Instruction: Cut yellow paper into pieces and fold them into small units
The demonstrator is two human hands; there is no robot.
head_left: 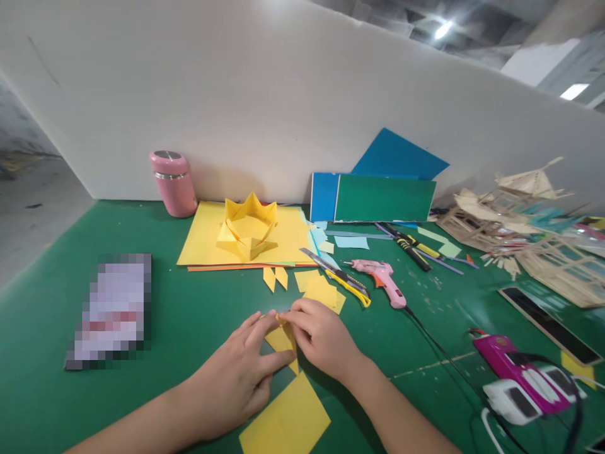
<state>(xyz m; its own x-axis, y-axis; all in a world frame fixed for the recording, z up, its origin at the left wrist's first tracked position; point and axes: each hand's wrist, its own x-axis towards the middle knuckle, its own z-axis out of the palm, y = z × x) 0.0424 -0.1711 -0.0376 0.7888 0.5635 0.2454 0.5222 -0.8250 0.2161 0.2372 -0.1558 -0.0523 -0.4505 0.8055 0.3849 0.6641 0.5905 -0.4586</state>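
Both my hands meet over a small folded piece of yellow paper on the green table. My left hand presses it with fingers on its top and left side, thumb across its lower part. At its upper right corner, my right hand pinches the paper between bent fingers and thumb. Just below lies a flat yellow paper sheet. Two small folded yellow pieces rest beyond my hands, beside several loose yellow squares. Farther back, a folded yellow paper crown shape stands on stacked sheets.
A yellow utility knife and a pink glue gun lie right of the squares. A pink flask stands back left. At right are a phone, a purple power strip with cords and wooden stick models. A board wall rises behind.
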